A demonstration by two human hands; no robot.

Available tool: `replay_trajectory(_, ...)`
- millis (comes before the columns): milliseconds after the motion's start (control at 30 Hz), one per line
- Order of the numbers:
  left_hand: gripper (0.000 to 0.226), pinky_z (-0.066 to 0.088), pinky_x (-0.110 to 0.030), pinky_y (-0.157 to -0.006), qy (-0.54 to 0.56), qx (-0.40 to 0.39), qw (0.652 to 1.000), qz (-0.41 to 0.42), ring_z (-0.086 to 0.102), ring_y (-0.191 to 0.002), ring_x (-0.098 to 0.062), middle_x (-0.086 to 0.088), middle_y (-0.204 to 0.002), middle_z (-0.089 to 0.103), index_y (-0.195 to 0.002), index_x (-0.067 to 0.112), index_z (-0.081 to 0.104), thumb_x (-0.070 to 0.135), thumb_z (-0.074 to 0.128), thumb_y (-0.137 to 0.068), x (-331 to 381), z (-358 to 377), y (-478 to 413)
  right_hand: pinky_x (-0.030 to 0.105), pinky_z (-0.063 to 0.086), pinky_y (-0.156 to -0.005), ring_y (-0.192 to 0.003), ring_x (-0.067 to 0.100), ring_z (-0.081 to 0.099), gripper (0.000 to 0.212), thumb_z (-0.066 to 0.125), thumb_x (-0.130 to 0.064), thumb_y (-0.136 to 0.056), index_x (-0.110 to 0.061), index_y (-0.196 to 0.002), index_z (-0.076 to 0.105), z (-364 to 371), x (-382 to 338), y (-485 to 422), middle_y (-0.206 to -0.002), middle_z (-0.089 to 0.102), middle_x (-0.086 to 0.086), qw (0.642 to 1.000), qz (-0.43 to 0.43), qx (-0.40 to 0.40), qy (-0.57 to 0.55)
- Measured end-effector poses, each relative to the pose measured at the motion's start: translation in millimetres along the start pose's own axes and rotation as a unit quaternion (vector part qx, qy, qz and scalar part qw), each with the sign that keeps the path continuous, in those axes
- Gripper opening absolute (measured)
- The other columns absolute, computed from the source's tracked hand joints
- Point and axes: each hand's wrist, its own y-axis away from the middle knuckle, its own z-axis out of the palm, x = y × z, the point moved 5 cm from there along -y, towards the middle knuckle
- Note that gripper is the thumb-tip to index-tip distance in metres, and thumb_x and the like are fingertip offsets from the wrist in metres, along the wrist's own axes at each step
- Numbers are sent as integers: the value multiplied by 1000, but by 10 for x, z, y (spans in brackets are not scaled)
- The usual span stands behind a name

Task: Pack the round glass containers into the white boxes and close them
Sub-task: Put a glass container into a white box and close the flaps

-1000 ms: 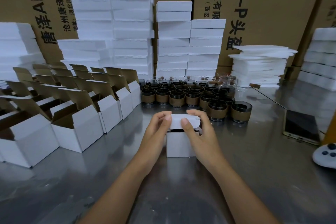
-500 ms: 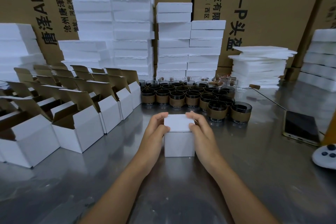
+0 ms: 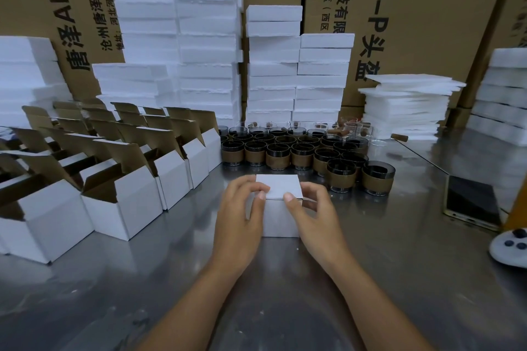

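Lid (image 3: 278, 186) now folded flat; left hand (image 3: 242, 209) and right hand (image 3: 315, 215) keep a curled grip round the white box (image 3: 281, 221).

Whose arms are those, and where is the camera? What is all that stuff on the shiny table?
There is no machine here: those are a person's two bare arms. The camera sits on the person's head and looks forward and down, so you see roughly what they see. The left hand and the right hand hold a small white box from each side, with the thumbs on its lid, which is down. Behind it stand many round glass containers with brown bands. To the left are rows of open white boxes, not yet closed. At the back are tall stacks of white foam and big cardboard cartons. A phone lies on the metal table to the right.
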Motion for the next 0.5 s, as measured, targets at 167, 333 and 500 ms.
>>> replay_trajectory(167,13,37,-22,-90,-58,0,998,22,46,-101,6,21,-100,53,-96,29,60,39,54,-90,12,-1,21,21,45,-88,-104,4,55,32,65,-26,-86,-21,-116,54,-9,1,2,-114,59,-11,1000,-3,-3,17)
replay_trajectory(333,40,38,-27,-89,-103,-1,995,2,45,-104,-3,18,-105,45,-102,36,62,61,61,-71,27,-19,28,9,44,-76,-96,3,60,16,54,-23,-94,-23,-108,62,2,9,-17,-106,65,-9,1000,-6,-11,1)
replay_trajectory(500,43,43,-31,-86,-118,4,993,-8,47,-103,-7,15,-104,44,-100,32,61,55,71,-65,19,-35,7,6,43,-72,-86,-7,61,16,53,-19,-94,-31,-97,63,26,-20,-11,-98,67,-12,999,-18,-26,-12)
